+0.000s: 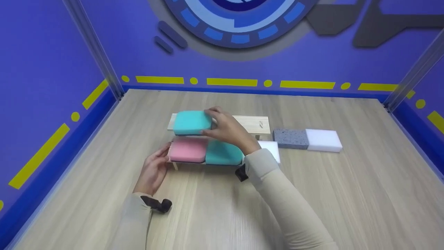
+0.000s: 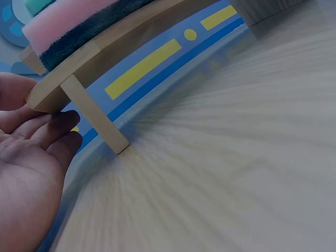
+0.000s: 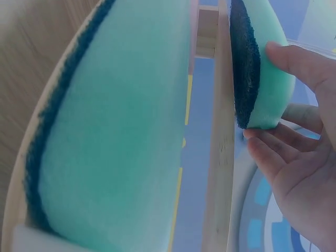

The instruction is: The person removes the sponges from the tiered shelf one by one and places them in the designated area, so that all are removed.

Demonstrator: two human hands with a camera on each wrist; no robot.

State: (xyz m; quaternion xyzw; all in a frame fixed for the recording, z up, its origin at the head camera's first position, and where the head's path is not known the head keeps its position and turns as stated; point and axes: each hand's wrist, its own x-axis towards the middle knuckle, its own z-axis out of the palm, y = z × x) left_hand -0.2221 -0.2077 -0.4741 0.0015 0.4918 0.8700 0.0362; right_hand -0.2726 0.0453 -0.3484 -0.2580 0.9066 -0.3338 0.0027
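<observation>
My right hand (image 1: 227,128) holds a turquoise sponge (image 1: 192,122) with a dark scrubbing underside by its right end, thumb on the near side and fingers on the far side. The sponge sits at the left part of the wooden rack's back board (image 1: 249,124). With my left hand (image 1: 154,170) I grip the left end of the front board (image 2: 79,65), thumb at its corner and fingers curled beneath. A pink sponge (image 1: 188,150) and a second turquoise sponge (image 1: 223,152) lie side by side on that front board.
A white sponge (image 1: 272,150) lies at the rack's right end, partly behind my right sleeve. Farther right on the table (image 1: 347,194) are a grey speckled block (image 1: 290,139) and another white sponge (image 1: 324,140), end to end. Blue panels (image 1: 236,69) wall the back and sides.
</observation>
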